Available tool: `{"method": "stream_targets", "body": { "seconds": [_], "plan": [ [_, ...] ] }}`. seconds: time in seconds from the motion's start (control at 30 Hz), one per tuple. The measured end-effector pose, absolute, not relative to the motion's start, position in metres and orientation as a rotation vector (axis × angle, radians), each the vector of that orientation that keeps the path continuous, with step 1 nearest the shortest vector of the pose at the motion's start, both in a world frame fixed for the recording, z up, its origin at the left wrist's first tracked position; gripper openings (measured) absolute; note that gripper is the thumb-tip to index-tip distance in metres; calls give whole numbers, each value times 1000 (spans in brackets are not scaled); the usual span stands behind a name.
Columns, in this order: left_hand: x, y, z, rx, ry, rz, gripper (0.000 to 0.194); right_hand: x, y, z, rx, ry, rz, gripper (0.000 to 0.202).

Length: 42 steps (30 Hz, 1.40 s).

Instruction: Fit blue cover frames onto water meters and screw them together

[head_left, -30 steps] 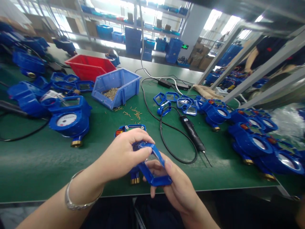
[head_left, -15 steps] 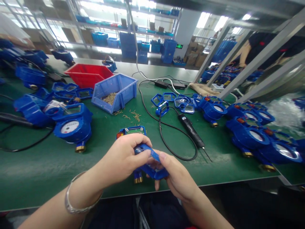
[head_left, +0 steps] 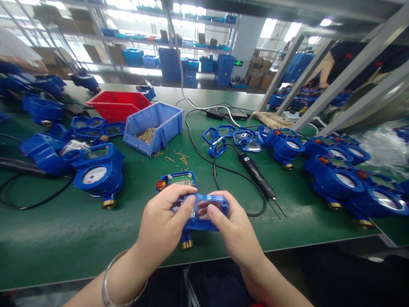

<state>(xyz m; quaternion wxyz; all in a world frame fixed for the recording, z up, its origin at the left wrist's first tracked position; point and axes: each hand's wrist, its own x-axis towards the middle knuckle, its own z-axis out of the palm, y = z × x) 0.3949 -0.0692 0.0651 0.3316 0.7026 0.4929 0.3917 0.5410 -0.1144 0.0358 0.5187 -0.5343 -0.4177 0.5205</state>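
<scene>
A blue plastic meter cover (head_left: 207,224) with a clear window is held between both hands above the bench. My left hand (head_left: 166,213) grips its left end, thumb on the near face. My right hand (head_left: 234,226) is closed around its right end, thumb over the window. Behind and below the cover lies a blue water meter (head_left: 179,175), its digital display and green circuit board exposed. A brass fitting (head_left: 187,244) pokes out under the cover; the rest of the meter's body is hidden by the hands and cover.
A blue bin (head_left: 172,123) of brass screws stands beside a red bin (head_left: 118,104), with loose screws (head_left: 182,158) in front. A black electric screwdriver (head_left: 257,175) lies right with its looped cable. More covers (head_left: 226,130) and finished-looking meters (head_left: 96,175) sit on both sides.
The cover has turned from slanted to nearly level, with its window facing me more. My right hand has moved up, and more of the meter's display shows behind the hands.
</scene>
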Motion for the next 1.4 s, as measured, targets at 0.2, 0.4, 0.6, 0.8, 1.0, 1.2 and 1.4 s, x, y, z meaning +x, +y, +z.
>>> {"method": "stream_targets", "body": {
  "seconds": [0.2,0.4,0.6,0.8,1.0,1.2,1.4],
  "plan": [
    [401,-79,59,1893,1321,1116,17,533,-112,40,-1297,-936,1131,25],
    [405,-79,60,1809,1367,1110,13,531,-109,43,-1296,-927,1131,21],
    [406,-74,61,1708,1360,1037,14,534,-108,37,-1286,-950,1117,18],
    [406,-71,57,1532,1309,1076,14,530,-106,28,-1268,-885,1113,15],
    [405,-68,56,1487,1266,1043,16,534,-105,21,-1173,-899,1124,17],
    [401,-67,48,1397,1217,1017,21,536,-102,18,-1139,-843,1155,18],
    [402,-68,44,1362,1230,1040,22,535,-101,18,-1082,-793,1181,17]
  ]
}}
